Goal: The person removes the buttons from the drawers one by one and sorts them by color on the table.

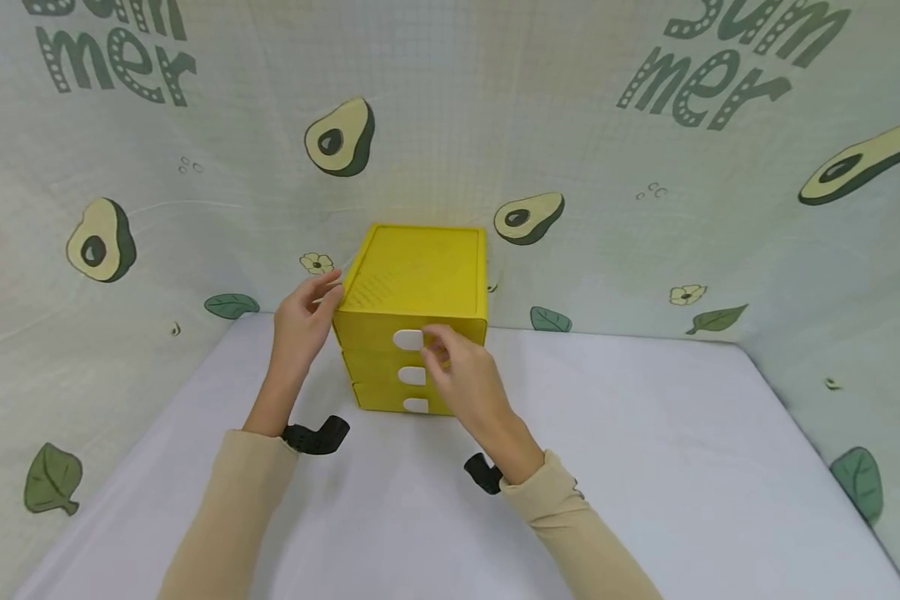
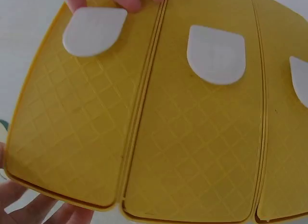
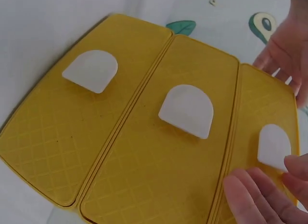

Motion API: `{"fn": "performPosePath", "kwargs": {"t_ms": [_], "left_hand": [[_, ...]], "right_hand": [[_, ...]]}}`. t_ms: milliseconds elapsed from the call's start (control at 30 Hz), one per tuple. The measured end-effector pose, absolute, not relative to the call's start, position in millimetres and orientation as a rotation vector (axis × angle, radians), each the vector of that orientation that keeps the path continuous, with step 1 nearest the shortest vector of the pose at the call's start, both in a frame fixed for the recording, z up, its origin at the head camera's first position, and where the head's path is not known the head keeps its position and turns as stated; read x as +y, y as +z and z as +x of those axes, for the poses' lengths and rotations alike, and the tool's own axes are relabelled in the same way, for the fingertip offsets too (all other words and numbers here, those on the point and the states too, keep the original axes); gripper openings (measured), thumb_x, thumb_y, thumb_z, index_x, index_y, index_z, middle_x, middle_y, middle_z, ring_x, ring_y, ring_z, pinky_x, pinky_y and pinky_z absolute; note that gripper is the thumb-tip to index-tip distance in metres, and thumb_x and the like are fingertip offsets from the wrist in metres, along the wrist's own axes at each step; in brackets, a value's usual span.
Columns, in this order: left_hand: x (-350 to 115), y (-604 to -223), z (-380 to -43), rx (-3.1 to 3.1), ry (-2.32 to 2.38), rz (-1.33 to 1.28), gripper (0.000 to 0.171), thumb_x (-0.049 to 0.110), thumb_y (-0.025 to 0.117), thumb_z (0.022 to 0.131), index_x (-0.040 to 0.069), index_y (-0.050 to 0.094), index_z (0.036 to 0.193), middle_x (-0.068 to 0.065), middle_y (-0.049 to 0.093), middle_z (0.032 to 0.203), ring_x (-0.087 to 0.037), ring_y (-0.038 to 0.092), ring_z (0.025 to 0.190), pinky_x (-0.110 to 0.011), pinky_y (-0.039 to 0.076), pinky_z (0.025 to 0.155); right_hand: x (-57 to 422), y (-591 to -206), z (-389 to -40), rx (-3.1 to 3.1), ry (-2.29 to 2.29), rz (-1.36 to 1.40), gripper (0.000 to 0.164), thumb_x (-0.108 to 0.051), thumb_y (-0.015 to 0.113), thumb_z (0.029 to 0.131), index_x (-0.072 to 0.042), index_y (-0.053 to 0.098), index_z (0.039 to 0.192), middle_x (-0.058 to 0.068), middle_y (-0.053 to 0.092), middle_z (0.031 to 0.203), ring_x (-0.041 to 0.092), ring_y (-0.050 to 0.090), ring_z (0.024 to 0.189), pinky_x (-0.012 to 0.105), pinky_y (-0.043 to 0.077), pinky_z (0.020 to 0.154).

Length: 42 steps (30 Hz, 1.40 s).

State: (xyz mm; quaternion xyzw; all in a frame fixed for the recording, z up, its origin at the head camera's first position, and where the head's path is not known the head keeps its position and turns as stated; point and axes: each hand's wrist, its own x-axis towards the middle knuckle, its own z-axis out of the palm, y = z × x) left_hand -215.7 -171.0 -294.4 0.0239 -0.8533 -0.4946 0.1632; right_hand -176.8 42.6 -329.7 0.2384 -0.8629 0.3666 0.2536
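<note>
A yellow three-drawer box [image 1: 420, 267] has a white half-round handle on each drawer. My left hand [image 1: 305, 321] rests against its upper left side with fingers loosely extended. In the right wrist view, that left hand [image 3: 287, 55] lies along the far side. My right hand [image 1: 465, 375] is at the top drawer's handle [image 1: 408, 339], thumb and forefinger curled at its flat edge. The left wrist view shows fingertips at two corners of this handle [image 2: 94, 31]. Below are the middle handle [image 1: 412, 376] and the bottom handle [image 1: 416, 405]. All three drawers are closed.
The box stands on a white-covered table [image 1: 615, 433], close to a cloth backdrop [image 1: 435, 100] printed with avocados and leaves. Black wrist cameras, one on the left wrist [image 1: 317, 435] and one on the right [image 1: 483, 473], stick out over the table.
</note>
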Motion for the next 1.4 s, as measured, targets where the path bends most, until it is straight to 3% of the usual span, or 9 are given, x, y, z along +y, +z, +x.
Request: {"fn": "performPosePath", "kwargs": {"t_ms": [133, 233, 400, 733, 933, 1133, 1333, 1400], "left_hand": [[-174, -294, -223, -2.464, -1.477, 0.103, 0.04, 0.037, 0.049, 0.094, 0.02, 0.058, 0.129, -0.008, 0.059, 0.124, -0.021, 0.058, 0.093, -0.019, 0.051, 0.07], [-175, -294, -226, -2.458, -1.518, 0.107, 0.04, 0.037, 0.051, 0.093, 0.02, 0.059, 0.128, -0.008, 0.058, 0.123, -0.017, 0.057, 0.088, -0.015, 0.051, 0.066], [-174, -293, -229, -2.455, -1.546, 0.095, 0.04, 0.037, 0.051, 0.093, 0.021, 0.058, 0.128, -0.008, 0.058, 0.124, -0.016, 0.058, 0.089, -0.017, 0.052, 0.066], [-174, -295, -233, -2.449, -1.551, 0.079, 0.038, 0.037, 0.052, 0.093, 0.021, 0.059, 0.127, -0.007, 0.06, 0.121, -0.015, 0.058, 0.087, -0.021, 0.053, 0.068], [-177, -295, -234, -2.475, -1.493, 0.04, 0.039, 0.037, 0.052, 0.093, 0.019, 0.059, 0.127, -0.009, 0.061, 0.12, -0.019, 0.06, 0.091, -0.027, 0.056, 0.071], [-183, -293, -233, -2.488, -1.466, -0.004, 0.041, 0.036, 0.053, 0.093, 0.018, 0.057, 0.129, -0.011, 0.061, 0.121, -0.025, 0.062, 0.098, -0.024, 0.056, 0.068], [-187, -293, -232, -2.535, -1.446, -0.006, 0.042, 0.036, 0.053, 0.093, 0.018, 0.056, 0.131, -0.01, 0.06, 0.123, -0.026, 0.062, 0.1, -0.032, 0.056, 0.075], [-188, -293, -232, -2.543, -1.455, -0.011, 0.042, 0.036, 0.053, 0.093, 0.018, 0.056, 0.131, -0.01, 0.059, 0.124, -0.026, 0.062, 0.101, -0.03, 0.056, 0.074]], "right_hand": [[36, -331, -183, -2.315, 0.968, 0.637, 0.016, -0.012, 0.063, 0.088, -0.005, 0.063, 0.102, 0.005, 0.07, 0.081, 0.013, 0.065, 0.071, 0.02, 0.053, 0.063], [34, -332, -187, -2.289, 0.95, 0.628, 0.013, -0.014, 0.064, 0.088, -0.005, 0.063, 0.098, 0.004, 0.069, 0.076, 0.012, 0.062, 0.063, 0.018, 0.051, 0.058], [36, -331, -192, -2.272, 0.929, 0.637, 0.011, -0.015, 0.064, 0.087, -0.006, 0.063, 0.094, 0.003, 0.066, 0.07, 0.01, 0.051, 0.052, 0.016, 0.044, 0.051], [39, -328, -195, -2.29, 0.932, 0.645, 0.01, -0.015, 0.064, 0.087, -0.006, 0.064, 0.093, 0.004, 0.069, 0.072, 0.01, 0.051, 0.05, 0.015, 0.04, 0.047], [38, -328, -195, -2.274, 0.933, 0.661, 0.01, -0.014, 0.065, 0.087, -0.006, 0.063, 0.092, 0.005, 0.069, 0.072, 0.009, 0.047, 0.046, 0.015, 0.035, 0.043], [35, -328, -196, -2.271, 0.936, 0.668, 0.01, -0.014, 0.065, 0.087, -0.006, 0.063, 0.093, 0.005, 0.069, 0.072, 0.009, 0.046, 0.045, 0.015, 0.034, 0.042], [33, -330, -194, -2.288, 0.945, 0.657, 0.01, -0.015, 0.065, 0.087, -0.006, 0.063, 0.092, 0.005, 0.069, 0.073, 0.008, 0.041, 0.043, 0.015, 0.032, 0.04], [33, -331, -193, -2.29, 0.954, 0.655, 0.01, -0.014, 0.065, 0.087, -0.006, 0.063, 0.092, 0.005, 0.069, 0.072, 0.008, 0.041, 0.044, 0.015, 0.033, 0.041]]}}
